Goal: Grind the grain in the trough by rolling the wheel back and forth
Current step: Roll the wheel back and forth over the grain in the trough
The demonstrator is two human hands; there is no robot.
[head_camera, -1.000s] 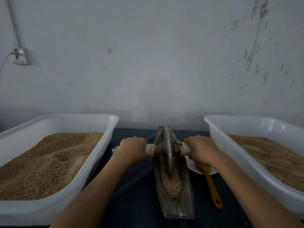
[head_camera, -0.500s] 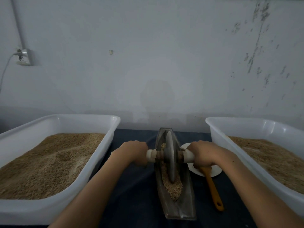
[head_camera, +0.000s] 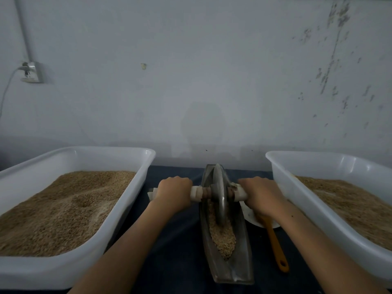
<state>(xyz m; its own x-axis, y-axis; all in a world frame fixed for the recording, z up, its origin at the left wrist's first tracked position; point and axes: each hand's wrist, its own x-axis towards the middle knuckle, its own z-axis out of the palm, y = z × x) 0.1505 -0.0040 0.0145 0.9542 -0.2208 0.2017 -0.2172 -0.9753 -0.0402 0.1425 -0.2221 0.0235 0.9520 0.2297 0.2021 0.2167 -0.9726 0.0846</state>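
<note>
- Head view, the only one here: the trough (head_camera: 228, 247) sits on the dark table (head_camera: 180, 262), running from the near edge toward the back edge by the wall, right between the two tubs.
- The wheel (head_camera: 219, 196) stands upright in the groove, up in the far half of the trough, its rim down in the grain (head_camera: 222, 236).
- Left hand (head_camera: 174, 193) is curled tight around the axle handle on its side, and right hand (head_camera: 259, 195) is wrapped the same way around the other end. Both full fists, nothing else in them.
- Most of the grain I can see is piled in the near half and looks pretty whole, so I'd say there's plenty of grinding left.
- For doing it well: I'd keep both fists level so the wheel doesn't lean and ride up a side wall, press down evenly, and run the full length so the near pile actually gets crushed.
- Go easy at the near end, since grain could get shoved out over the tip.
- Side stuff: left tub (head_camera: 135, 187) and right tub (head_camera: 282, 187) each hold a load of grain along the table's side edges, and an orange-handled spoon (head_camera: 276, 247) lies just right of the trough on a white plate (head_camera: 252, 219), close under the right wrist, so watch for bumping it.
</note>
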